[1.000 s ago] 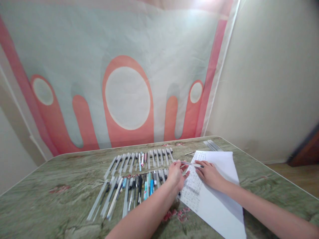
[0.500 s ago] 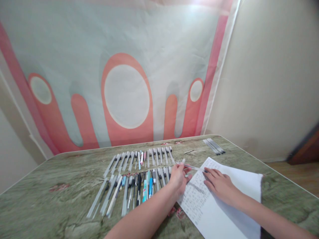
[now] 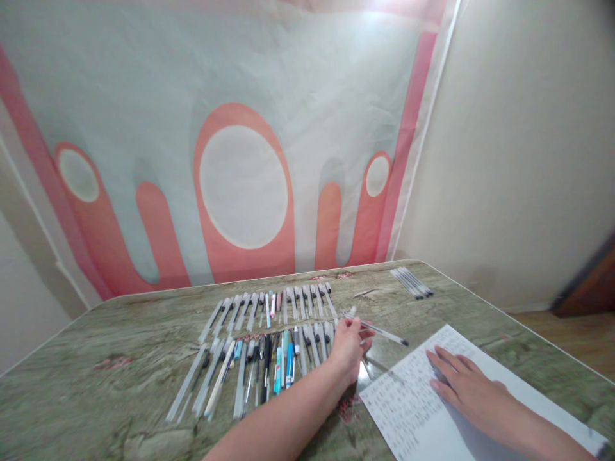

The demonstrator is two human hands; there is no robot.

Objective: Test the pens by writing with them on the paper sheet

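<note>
Nearest, one sheet of paper [image 3: 418, 410] lay slantwise on the right part of the bench [image 3: 144, 378], written over on its left side and plain white nearer the right edge. The right hand [image 3: 473, 390] was spread over it, fingers apart, holding nothing. Farther left, past the paper's left corner, the left hand [image 3: 350, 349] had its grip clamped on one slim pen [image 3: 387, 334]: the fingertips pinched it toward one end, and the clear barrel slanted out toward the bench's right edge, its dark tip beyond the paper. A pale, clear piece [image 3: 353, 312] stuck up above the same fingers; whether it was part of that pen could not be told.

Left of that hand, the near row [image 3: 240, 384] of pens crossed the middle of the bench, more than a dozen, too crowded for an exact count, with one blue pen [image 3: 289, 365] among them. Behind it, nearer the far edge, the far row [image 3: 268, 310] also held over a dozen, about six clear ones at its right end. By the far right corner lay one bundle [image 3: 412, 283] of slim, dark-tipped pens, four or five. Past the far edge hung one patterned cloth [image 3: 240, 269].
</note>
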